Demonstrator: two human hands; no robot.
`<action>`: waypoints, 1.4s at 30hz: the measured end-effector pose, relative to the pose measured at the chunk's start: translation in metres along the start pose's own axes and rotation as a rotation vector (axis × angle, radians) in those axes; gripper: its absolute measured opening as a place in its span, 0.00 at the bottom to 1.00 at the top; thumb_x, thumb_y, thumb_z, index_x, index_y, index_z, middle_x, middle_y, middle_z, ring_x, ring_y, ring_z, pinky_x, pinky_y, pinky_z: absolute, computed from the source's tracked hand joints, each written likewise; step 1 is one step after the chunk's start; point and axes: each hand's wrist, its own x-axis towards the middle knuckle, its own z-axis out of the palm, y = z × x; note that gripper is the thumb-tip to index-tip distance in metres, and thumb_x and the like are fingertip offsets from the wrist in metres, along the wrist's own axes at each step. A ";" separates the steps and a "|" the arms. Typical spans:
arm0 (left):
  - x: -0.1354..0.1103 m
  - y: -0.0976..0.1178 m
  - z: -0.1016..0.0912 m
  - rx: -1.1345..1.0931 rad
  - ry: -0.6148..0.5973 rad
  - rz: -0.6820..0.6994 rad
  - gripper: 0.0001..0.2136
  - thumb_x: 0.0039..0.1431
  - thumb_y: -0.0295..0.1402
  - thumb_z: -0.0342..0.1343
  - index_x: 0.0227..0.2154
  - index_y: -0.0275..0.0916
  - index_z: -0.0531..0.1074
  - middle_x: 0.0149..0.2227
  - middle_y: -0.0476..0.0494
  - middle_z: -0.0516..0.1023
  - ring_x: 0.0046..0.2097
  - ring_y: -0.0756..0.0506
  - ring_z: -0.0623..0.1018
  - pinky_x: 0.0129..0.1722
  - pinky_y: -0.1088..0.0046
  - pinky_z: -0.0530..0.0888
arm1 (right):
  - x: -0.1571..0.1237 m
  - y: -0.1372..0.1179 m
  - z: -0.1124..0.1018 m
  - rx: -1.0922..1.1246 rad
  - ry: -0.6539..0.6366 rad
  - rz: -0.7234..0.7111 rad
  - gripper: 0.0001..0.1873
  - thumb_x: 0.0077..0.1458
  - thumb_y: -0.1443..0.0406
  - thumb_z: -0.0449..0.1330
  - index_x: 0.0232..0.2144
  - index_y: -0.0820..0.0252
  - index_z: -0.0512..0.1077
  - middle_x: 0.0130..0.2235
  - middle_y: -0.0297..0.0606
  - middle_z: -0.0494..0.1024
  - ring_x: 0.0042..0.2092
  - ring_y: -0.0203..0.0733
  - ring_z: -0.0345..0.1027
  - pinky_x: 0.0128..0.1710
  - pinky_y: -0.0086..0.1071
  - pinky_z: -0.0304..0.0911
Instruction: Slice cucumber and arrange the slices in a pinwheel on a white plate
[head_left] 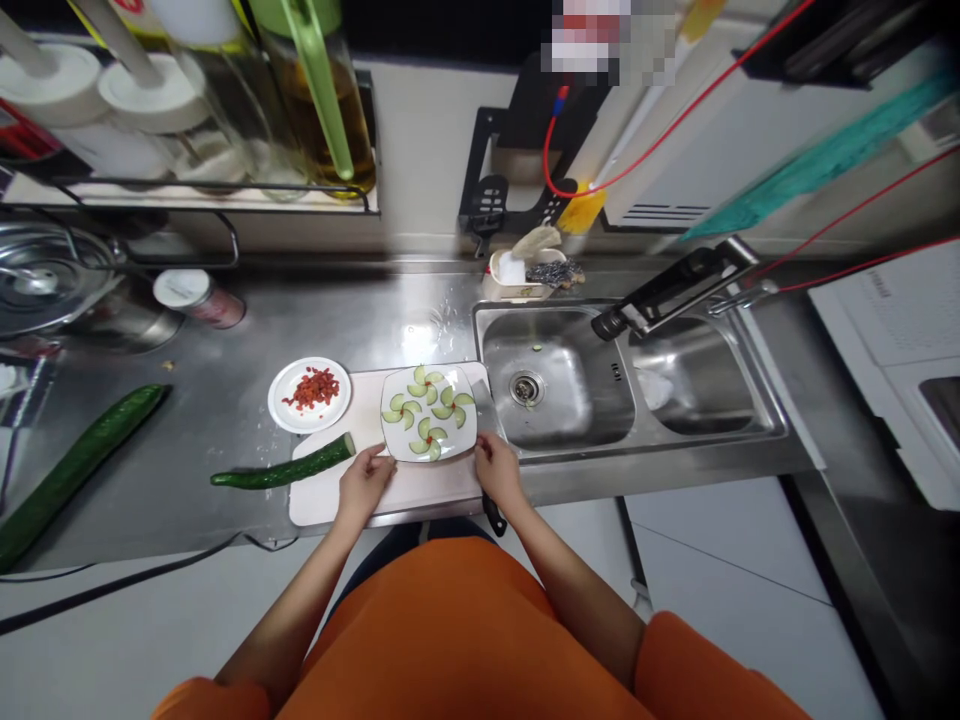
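Observation:
A square white plate [467,432] with cucumber slices [429,412] laid out in pinwheel shapes rests on a pale cutting board [420,490]. My left hand [363,484] touches the plate's near left corner, fingers curled at its rim. My right hand [496,470] holds the plate's near right corner. A cut cucumber [289,468] lies across the board's left edge. A round white dish of red chopped bits [310,394] sits just left of the plate. A knife's dark handle [493,515] pokes out under my right wrist.
A whole cucumber [71,470] lies at the far left of the steel counter [225,350]. A double sink [622,380] with a tap [675,290] is to the right. A red-labelled can [199,298], pot lids and a bottle rack stand at the back.

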 end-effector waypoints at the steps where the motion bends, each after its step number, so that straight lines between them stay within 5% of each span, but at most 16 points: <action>1: 0.002 -0.001 0.002 -0.038 -0.013 -0.010 0.29 0.45 0.51 0.60 0.46 0.35 0.71 0.28 0.45 0.79 0.28 0.47 0.76 0.32 0.72 0.70 | 0.000 -0.001 0.000 0.003 -0.003 0.006 0.20 0.52 0.69 0.50 0.44 0.62 0.74 0.40 0.42 0.79 0.40 0.42 0.71 0.43 0.32 0.63; 11: 0.007 0.003 0.014 -0.249 -0.055 -0.095 0.29 0.40 0.49 0.64 0.42 0.34 0.69 0.24 0.46 0.78 0.21 0.51 0.72 0.25 0.77 0.65 | 0.001 -0.003 -0.003 0.066 -0.029 0.042 0.20 0.51 0.70 0.51 0.44 0.62 0.75 0.40 0.42 0.80 0.41 0.42 0.72 0.44 0.33 0.64; 16: 0.007 0.006 0.017 -0.311 -0.073 -0.114 0.28 0.39 0.47 0.65 0.40 0.33 0.69 0.22 0.46 0.77 0.27 0.47 0.77 0.23 0.78 0.64 | 0.002 -0.002 -0.002 0.151 -0.038 0.064 0.19 0.50 0.71 0.51 0.43 0.60 0.75 0.40 0.41 0.80 0.41 0.42 0.73 0.44 0.34 0.65; 26: 0.006 0.007 0.022 -0.516 -0.082 -0.136 0.20 0.40 0.37 0.66 0.37 0.36 0.70 0.25 0.53 0.75 0.30 0.51 0.77 0.41 0.71 0.75 | 0.005 0.004 0.000 0.295 -0.040 0.112 0.17 0.50 0.66 0.52 0.41 0.62 0.75 0.39 0.43 0.81 0.40 0.44 0.74 0.44 0.36 0.66; 42: 0.002 0.012 0.025 -0.552 -0.048 -0.090 0.20 0.37 0.39 0.66 0.32 0.38 0.67 0.20 0.60 0.64 0.26 0.54 0.71 0.40 0.68 0.77 | 0.002 0.004 0.003 0.496 -0.029 0.204 0.18 0.47 0.59 0.55 0.38 0.62 0.76 0.36 0.41 0.80 0.37 0.42 0.72 0.37 0.33 0.66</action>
